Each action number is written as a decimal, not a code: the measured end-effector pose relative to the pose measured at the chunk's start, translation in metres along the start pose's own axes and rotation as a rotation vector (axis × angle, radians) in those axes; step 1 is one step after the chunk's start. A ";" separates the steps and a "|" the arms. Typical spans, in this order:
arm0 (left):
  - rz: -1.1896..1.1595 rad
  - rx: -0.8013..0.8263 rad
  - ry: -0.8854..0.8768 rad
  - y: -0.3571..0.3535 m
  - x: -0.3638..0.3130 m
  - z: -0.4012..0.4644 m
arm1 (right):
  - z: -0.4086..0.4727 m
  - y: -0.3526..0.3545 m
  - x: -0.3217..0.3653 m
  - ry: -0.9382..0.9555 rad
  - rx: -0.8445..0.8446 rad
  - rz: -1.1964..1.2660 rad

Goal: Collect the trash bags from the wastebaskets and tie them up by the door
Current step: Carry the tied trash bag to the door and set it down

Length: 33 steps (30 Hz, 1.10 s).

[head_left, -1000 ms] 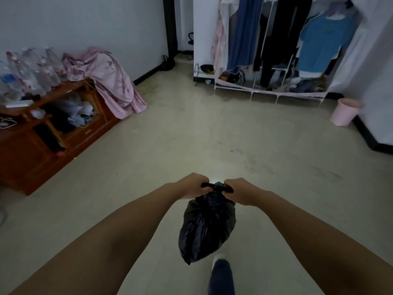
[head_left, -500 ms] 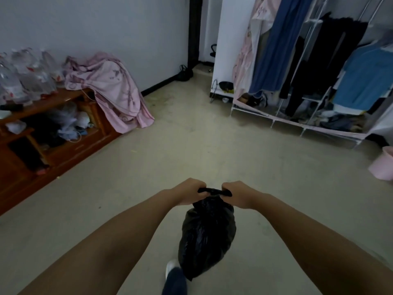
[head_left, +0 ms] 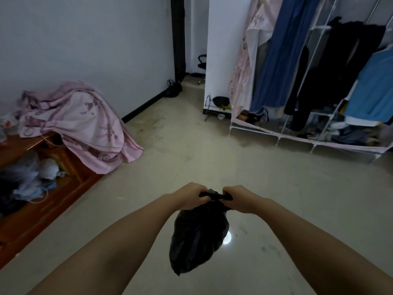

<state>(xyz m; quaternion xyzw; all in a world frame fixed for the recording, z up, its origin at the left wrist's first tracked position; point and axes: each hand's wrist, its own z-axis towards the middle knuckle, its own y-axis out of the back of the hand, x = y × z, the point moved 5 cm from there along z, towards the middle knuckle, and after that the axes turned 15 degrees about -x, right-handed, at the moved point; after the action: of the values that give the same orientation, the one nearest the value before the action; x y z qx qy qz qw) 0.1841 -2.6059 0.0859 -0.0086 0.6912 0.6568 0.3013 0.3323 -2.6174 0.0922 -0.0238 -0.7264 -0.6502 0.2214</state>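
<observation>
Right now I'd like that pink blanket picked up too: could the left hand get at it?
Probably not: the left hand grips the black bag, and the pink blanket lies well off across open floor.

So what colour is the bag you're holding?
Black, plain; the bag shows best in the head view.

Low wooden cabinet (head_left: 70,167) cut off at left edge; pink patterned blanket (head_left: 85,122) hides its end. Shelf contents indistinct.
</observation>
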 end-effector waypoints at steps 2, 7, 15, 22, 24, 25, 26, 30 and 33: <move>0.005 -0.006 -0.003 0.008 0.029 0.047 | 0.054 0.004 -0.007 0.003 -0.001 -0.008; -0.016 -0.020 0.031 0.027 0.112 0.177 | 0.206 0.012 -0.028 0.030 -0.001 -0.018; -0.066 -0.025 0.111 0.068 0.237 0.347 | 0.439 0.024 -0.042 0.122 0.096 -0.060; -0.059 -0.038 0.140 0.113 0.370 0.495 | 0.640 0.031 -0.032 0.143 0.104 -0.075; -0.055 -0.055 0.116 0.135 0.407 0.543 | 0.705 0.038 -0.029 0.131 0.061 -0.058; -0.046 -0.051 0.102 0.146 0.425 0.566 | 0.735 0.041 -0.025 0.127 0.048 -0.051; -0.031 -0.041 0.090 0.158 0.443 0.588 | 0.763 0.044 -0.021 0.120 0.040 -0.047; 0.003 -0.036 0.065 0.200 0.511 0.673 | 0.871 0.055 -0.013 0.084 0.017 -0.015; -0.002 -0.012 0.044 0.218 0.552 0.728 | 0.941 0.060 -0.011 0.073 0.029 -0.007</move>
<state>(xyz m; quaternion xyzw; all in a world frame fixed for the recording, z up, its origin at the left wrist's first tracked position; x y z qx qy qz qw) -0.0617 -1.6994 0.0793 -0.0257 0.6938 0.6602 0.2866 0.0877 -1.7063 0.0908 0.0057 -0.7273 -0.6407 0.2458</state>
